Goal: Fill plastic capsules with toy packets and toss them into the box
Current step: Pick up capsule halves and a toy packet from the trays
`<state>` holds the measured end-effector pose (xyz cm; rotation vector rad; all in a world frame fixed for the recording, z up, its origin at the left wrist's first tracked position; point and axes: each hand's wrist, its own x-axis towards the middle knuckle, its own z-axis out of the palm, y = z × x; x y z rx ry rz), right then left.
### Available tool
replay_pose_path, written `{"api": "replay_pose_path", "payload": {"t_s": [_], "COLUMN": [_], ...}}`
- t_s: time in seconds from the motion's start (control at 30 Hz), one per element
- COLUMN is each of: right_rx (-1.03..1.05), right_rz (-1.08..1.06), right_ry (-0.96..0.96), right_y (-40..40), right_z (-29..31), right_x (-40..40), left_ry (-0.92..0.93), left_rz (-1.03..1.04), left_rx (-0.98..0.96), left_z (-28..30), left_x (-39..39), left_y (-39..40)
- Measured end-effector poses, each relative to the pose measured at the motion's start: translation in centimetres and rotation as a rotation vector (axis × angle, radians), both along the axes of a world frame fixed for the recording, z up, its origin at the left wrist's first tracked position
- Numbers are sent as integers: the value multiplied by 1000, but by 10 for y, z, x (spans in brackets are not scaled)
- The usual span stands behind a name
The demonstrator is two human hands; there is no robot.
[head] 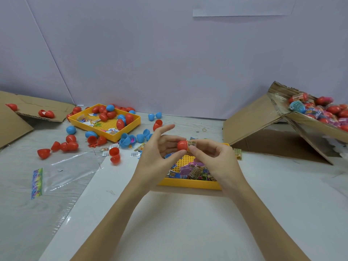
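Observation:
My left hand (160, 147) pinches a red capsule half (182, 145) between thumb and fingers, its index finger stretched out above. My right hand (212, 157) pinches a small printed toy packet (192, 143) right at the capsule's open end, partly inside it. Both hands hover over a yellow tray (190, 183) holding several colourful toy packets (194, 171). A tilted cardboard box (308, 121) at the far right holds many filled capsules (323, 110).
A second yellow tray (131, 127) at the back left holds red and blue capsule halves and packets. Loose red and blue halves (67, 146) lie scattered on the table. An empty clear bag (62, 174) lies left. Flattened cardboard (22, 113) sits far left.

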<state>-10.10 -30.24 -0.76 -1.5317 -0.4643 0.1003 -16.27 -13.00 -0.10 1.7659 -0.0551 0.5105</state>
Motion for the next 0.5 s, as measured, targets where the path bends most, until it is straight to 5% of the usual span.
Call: {"api": "replay_pose_path", "payload": {"t_s": [0.5], "right_rx": [-12], "right_rz": [-74], "right_ry": [17], "right_y": [5], "right_z": [5], "right_x": [-7], "left_ry": [-54], "left_rz": [-5], "left_rx": [126], "left_z": [3], "left_x": [-1], "left_y": [3]}}
